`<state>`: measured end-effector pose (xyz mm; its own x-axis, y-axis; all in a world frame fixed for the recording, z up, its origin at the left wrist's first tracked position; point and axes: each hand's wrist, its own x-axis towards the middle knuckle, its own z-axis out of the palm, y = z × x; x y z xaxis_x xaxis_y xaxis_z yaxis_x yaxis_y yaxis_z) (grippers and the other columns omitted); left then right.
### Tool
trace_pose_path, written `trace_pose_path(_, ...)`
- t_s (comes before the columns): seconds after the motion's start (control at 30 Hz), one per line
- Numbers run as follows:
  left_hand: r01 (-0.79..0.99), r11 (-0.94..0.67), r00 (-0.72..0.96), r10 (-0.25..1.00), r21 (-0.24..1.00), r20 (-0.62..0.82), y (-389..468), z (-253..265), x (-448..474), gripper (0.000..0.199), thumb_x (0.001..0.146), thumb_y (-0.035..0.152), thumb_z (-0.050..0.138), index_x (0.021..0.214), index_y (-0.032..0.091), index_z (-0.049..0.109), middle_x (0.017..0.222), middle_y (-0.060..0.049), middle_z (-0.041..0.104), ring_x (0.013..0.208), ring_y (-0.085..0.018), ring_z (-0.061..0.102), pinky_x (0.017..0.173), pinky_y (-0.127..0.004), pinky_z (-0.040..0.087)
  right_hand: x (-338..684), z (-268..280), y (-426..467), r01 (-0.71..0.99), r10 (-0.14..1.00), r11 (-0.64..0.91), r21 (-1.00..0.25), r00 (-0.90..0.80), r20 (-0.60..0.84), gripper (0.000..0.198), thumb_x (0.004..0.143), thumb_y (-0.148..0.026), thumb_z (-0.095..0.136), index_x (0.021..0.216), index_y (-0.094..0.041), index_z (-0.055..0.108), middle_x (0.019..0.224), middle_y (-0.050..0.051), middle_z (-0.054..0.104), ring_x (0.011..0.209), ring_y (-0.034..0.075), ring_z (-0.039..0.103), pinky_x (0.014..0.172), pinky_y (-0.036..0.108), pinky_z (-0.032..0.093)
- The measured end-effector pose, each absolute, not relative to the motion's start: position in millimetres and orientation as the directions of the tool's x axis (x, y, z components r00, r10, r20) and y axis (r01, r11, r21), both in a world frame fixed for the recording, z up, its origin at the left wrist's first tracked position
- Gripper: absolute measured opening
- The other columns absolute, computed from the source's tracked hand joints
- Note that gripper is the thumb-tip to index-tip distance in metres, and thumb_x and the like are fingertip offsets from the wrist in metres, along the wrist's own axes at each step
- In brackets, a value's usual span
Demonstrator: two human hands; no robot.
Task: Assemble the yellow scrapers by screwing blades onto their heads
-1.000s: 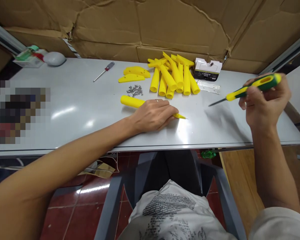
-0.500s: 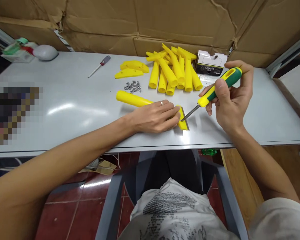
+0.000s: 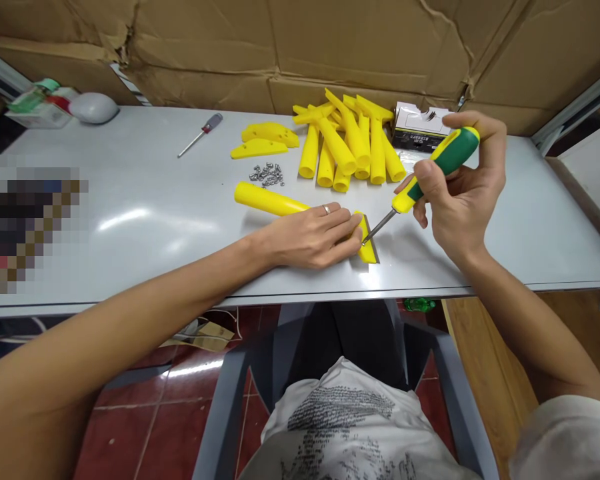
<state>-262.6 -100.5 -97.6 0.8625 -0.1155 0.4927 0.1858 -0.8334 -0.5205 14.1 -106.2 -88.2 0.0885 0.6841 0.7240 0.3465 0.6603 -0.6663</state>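
My left hand (image 3: 315, 237) is closed over a yellow scraper (image 3: 267, 198), pressing it onto the table. The scraper's tubular handle points left. Its wide head, with a thin dark blade along the edge, shows past my fingertips. In my right hand (image 3: 465, 187) is a screwdriver (image 3: 453, 155) with a green and yellow handle. The shaft slants down to the left, and its tip meets the scraper head beside my left fingers. Whether a screw sits under the tip is hidden. Small metal screws (image 3: 267, 175) lie in a loose pile behind the scraper handle.
Several yellow scraper handles (image 3: 337, 143) are heaped at the back, next to a black and white box (image 3: 420, 127). Loose yellow head plates (image 3: 260, 148) lie left of them. Farther left are a second screwdriver (image 3: 200, 135) and a computer mouse (image 3: 94, 107). Cardboard (image 3: 205, 53) lines the rear.
The screwdriver handle has turned in my right fingers, which have shifted slightly left. Its tip stays on the scraper head. My left hand keeps its hold.
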Motion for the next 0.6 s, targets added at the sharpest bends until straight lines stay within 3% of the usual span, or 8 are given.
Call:
trace_pose_path(0.07, 0.207, -0.852, 0.860, -0.077, -0.481, 0.505, -100, -98, -263, 0.026, 0.130, 0.019, 0.057, 0.119, 0.021, 0.081, 0.123, -0.017, 0.093, 0.096, -0.027, 0.086, 0.084, -0.042, 0.072, 7, -78, -98, 0.379, 0.637, 0.694, -0.612, 0.073, 0.767, 0.085, 0.102, -0.110, 0.069, 0.151, -0.041, 0.060, 0.115, 0.004, 0.083, 0.066, 0.019, 0.074, 0.048, 0.035, 0.051)
trace_pose_path(0.13, 0.230, -0.851, 0.853, -0.057, -0.473, 0.518, -100, -98, -263, 0.026, 0.129, 0.017, 0.058, 0.118, 0.021, 0.081, 0.117, -0.015, 0.093, 0.092, -0.027, 0.084, 0.081, -0.041, 0.071, 4, -65, -86, 0.331, 0.654, 0.714, -0.616, -0.004, 0.756, 0.083, 0.106, -0.110, 0.061, 0.152, -0.041, 0.066, 0.125, 0.006, 0.083, 0.072, 0.019, 0.076, 0.051, 0.035, 0.057)
trace_pose_path(0.23, 0.250, -0.822, 0.851, -0.066, -0.511, 0.522, -99, -95, -263, 0.030, 0.128, 0.015, 0.056, 0.113, 0.021, 0.081, 0.108, -0.011, 0.090, 0.090, -0.025, 0.081, 0.079, -0.038, 0.072, 5, -45, -67, 0.195, 0.738, 0.675, -0.712, -0.193, 0.647, 0.079, 0.111, -0.106, 0.059, 0.157, -0.043, 0.072, 0.124, 0.005, 0.086, 0.091, 0.025, 0.086, 0.064, 0.039, 0.071)
trace_pose_path(0.3, 0.266, -0.798, 0.860, -0.057, -0.540, 0.507, -98, -93, -263, 0.033, 0.128, 0.014, 0.055, 0.109, 0.022, 0.080, 0.104, -0.008, 0.088, 0.090, -0.024, 0.080, 0.080, -0.037, 0.072, 7, -37, -59, 0.195, 0.786, 0.611, -0.767, -0.264, 0.559, 0.083, 0.105, -0.107, 0.070, 0.159, -0.045, 0.070, 0.128, 0.004, 0.088, 0.109, 0.029, 0.090, 0.079, 0.044, 0.079)
trace_pose_path(0.37, 0.281, -0.780, 0.868, -0.042, -0.559, 0.495, -95, -92, -264, 0.035, 0.128, 0.014, 0.054, 0.107, 0.022, 0.081, 0.104, -0.007, 0.087, 0.089, -0.024, 0.080, 0.079, -0.036, 0.071, 5, -35, -57, 0.179, 0.789, 0.611, -0.771, -0.214, 0.576, 0.089, 0.093, -0.109, 0.083, 0.152, -0.044, 0.068, 0.140, 0.002, 0.085, 0.114, 0.028, 0.090, 0.085, 0.045, 0.081)
trace_pose_path(0.43, 0.276, -0.784, 0.873, -0.037, -0.555, 0.486, -93, -92, -266, 0.035, 0.128, 0.013, 0.054, 0.108, 0.021, 0.082, 0.107, -0.008, 0.088, 0.092, -0.024, 0.082, 0.079, -0.036, 0.071, 2, -37, -59, 0.155, 0.748, 0.664, -0.732, -0.123, 0.652, 0.086, 0.091, -0.109, 0.086, 0.141, -0.042, 0.066, 0.153, 0.001, 0.078, 0.108, 0.023, 0.087, 0.084, 0.043, 0.080)
trace_pose_path(0.5, 0.270, -0.811, 0.879, -0.013, -0.519, 0.478, -90, -94, -268, 0.036, 0.129, 0.016, 0.052, 0.110, 0.021, 0.083, 0.111, -0.010, 0.089, 0.096, -0.026, 0.084, 0.081, -0.038, 0.072, -1, -42, -61, 0.171, 0.718, 0.692, -0.702, -0.060, 0.693, 0.072, 0.103, -0.104, 0.078, 0.136, -0.041, 0.066, 0.158, 0.001, 0.076, 0.100, 0.020, 0.082, 0.081, 0.041, 0.077)
trace_pose_path(0.6, 0.294, -0.877, 0.884, 0.098, -0.381, 0.457, -89, -99, -270, 0.036, 0.130, 0.024, 0.051, 0.114, 0.024, 0.083, 0.117, -0.011, 0.089, 0.102, -0.029, 0.086, 0.088, -0.046, 0.075, -1, -47, -59, 0.126, 0.758, 0.653, -0.747, -0.089, 0.647, 0.058, 0.114, -0.092, 0.070, 0.142, -0.041, 0.065, 0.151, 0.003, 0.080, 0.116, 0.025, 0.085, 0.088, 0.043, 0.076)
